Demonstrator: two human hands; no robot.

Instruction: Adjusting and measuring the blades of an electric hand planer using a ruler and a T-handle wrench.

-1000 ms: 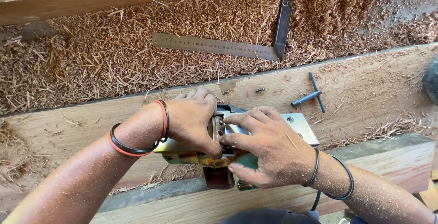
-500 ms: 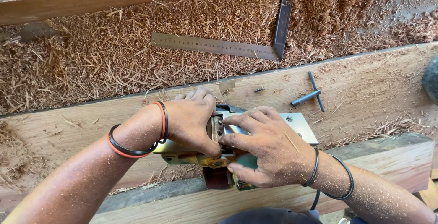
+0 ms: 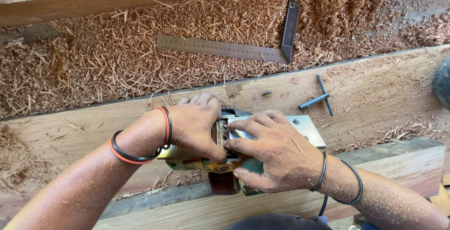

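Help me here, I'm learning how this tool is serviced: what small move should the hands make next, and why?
Probably reach the right hand over for the T-handled wrench on the plank. Both hands are on the upturned electric planer, the left hand steadying it and fingertips at the blade area, yet neither holds a tool. A small screw lies loose nearby.

A single camera, worn on the person's head, looked steeply down and slightly forward over the work. It sat close: the forearms entered from the bottom corners and the left hand (image 3: 197, 124) and right hand (image 3: 272, 152) filled the lower middle of the frame. The wooden beam (image 3: 375, 89) ran across the middle from side to side, rising towards the right. Farther off, the sawdust bed (image 3: 93, 66) with the steel try square (image 3: 234, 47) took the upper part. No second view overlapped it.
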